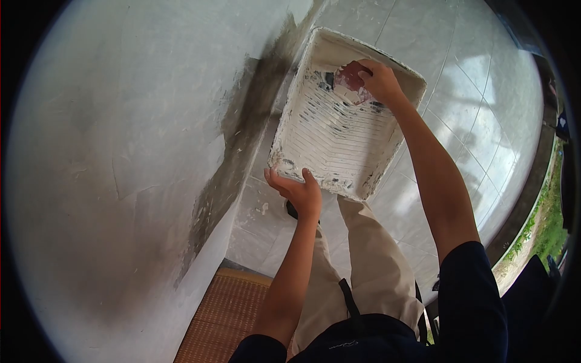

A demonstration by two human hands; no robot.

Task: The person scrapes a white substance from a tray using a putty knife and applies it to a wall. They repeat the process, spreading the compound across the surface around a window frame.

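A white paint tray [330, 136] with a ribbed floor, caked in dried paint, is held up over the tiled floor. My left hand [299, 192] grips its near left corner, thumb over the rim and fingers around the outside. Inside the deep far end, my right hand [380, 81] pinches a flat dark-red putty scraper [350, 75] smeared with white paste. The scraper is against or just above the tray's floor; its contact edge cannot be made out. Dark spots show through the paint on the ribs.
At the left stands a grey-white wall [121, 139] with a dark unpainted strip [248, 121] along its base. Shiny grey tiles [466, 115] lie to the right. A brown woven seat or mat [224, 314] is at the bottom. Grass [548, 212] shows past the floor's edge.
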